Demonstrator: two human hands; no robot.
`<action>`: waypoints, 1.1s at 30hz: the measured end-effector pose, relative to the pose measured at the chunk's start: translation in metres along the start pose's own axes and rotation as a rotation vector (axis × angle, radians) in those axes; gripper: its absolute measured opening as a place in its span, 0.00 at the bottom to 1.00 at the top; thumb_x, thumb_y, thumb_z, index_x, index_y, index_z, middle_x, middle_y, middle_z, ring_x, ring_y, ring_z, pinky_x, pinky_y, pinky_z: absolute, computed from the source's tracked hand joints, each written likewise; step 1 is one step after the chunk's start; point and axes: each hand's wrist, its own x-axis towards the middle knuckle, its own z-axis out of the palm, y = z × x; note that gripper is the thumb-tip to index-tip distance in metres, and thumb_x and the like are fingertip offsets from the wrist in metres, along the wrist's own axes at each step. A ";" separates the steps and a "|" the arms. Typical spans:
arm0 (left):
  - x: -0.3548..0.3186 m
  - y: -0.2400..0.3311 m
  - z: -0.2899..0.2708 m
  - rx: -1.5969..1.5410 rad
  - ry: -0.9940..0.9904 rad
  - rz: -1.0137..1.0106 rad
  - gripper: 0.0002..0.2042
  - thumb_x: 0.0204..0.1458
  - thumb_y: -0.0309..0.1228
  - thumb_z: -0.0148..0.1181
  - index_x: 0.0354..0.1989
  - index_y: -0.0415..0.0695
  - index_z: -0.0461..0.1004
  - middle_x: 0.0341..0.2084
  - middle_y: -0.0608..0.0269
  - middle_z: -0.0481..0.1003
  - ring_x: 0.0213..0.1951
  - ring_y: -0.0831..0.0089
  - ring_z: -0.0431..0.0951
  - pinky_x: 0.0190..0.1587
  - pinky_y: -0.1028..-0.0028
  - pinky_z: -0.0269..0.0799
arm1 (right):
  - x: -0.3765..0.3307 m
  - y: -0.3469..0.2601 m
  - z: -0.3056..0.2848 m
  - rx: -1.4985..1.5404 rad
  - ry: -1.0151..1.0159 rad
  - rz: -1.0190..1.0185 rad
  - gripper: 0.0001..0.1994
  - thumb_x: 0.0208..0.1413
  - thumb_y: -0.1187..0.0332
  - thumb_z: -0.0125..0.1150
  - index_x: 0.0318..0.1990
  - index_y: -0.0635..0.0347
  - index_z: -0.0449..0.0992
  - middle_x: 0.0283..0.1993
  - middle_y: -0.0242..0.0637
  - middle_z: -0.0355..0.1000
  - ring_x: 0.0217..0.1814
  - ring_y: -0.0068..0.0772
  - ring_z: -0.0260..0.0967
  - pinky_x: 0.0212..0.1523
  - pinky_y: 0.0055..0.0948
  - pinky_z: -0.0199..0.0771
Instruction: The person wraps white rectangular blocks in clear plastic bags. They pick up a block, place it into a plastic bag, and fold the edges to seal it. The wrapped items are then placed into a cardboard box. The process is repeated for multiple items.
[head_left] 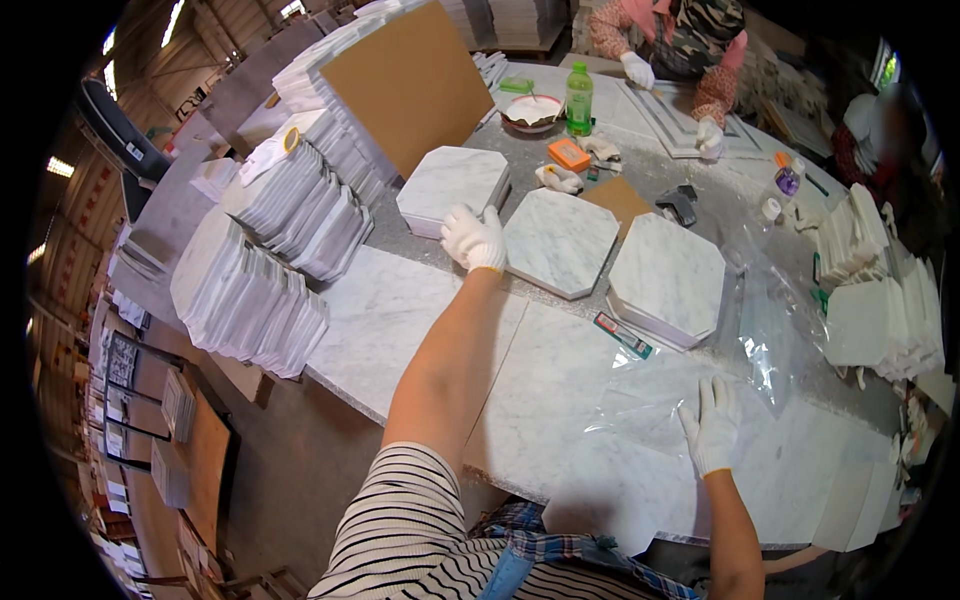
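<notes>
My left hand, in a white knit glove, reaches forward to a stack of pale grey-veined marble tiles with cut corners. Its fingers curl over the near edge of the stack, closed on a tile there. To the right of that hand lie another octagonal marble tile and a thicker tile stack. My right hand, gloved too, rests with fingers stretched out beside a clear plastic sheet on the marble-topped table. Nothing shows in its grasp.
Tile stacks stand at left by a brown board, with more tiles at right. A utility-blade pack, green bottle, bowl and orange box lie about. Across the table a co-worker handles a framed panel.
</notes>
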 end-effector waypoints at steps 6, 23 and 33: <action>0.038 -0.028 -0.011 0.225 0.042 0.232 0.37 0.42 0.57 0.69 0.55 0.43 0.70 0.54 0.46 0.68 0.59 0.50 0.65 0.60 0.49 0.59 | 0.001 0.001 0.004 -0.004 -0.010 0.016 0.33 0.56 0.53 0.63 0.68 0.56 0.66 0.72 0.48 0.59 0.76 0.55 0.51 0.74 0.51 0.48; 0.085 -0.044 -0.047 0.173 -0.184 0.166 0.32 0.41 0.46 0.66 0.55 0.40 0.75 0.55 0.47 0.73 0.57 0.53 0.72 0.59 0.59 0.66 | 0.006 -0.005 -0.008 0.018 -0.103 0.065 0.34 0.57 0.52 0.62 0.69 0.57 0.65 0.73 0.48 0.57 0.76 0.56 0.50 0.74 0.49 0.50; 0.210 -0.183 0.071 -0.753 -0.387 -0.503 0.40 0.51 0.52 0.66 0.57 0.22 0.70 0.51 0.45 0.78 0.48 0.59 0.79 0.52 0.66 0.73 | 0.009 -0.008 -0.010 -0.033 -0.136 0.043 0.35 0.56 0.54 0.62 0.69 0.59 0.63 0.73 0.51 0.57 0.75 0.58 0.50 0.74 0.50 0.50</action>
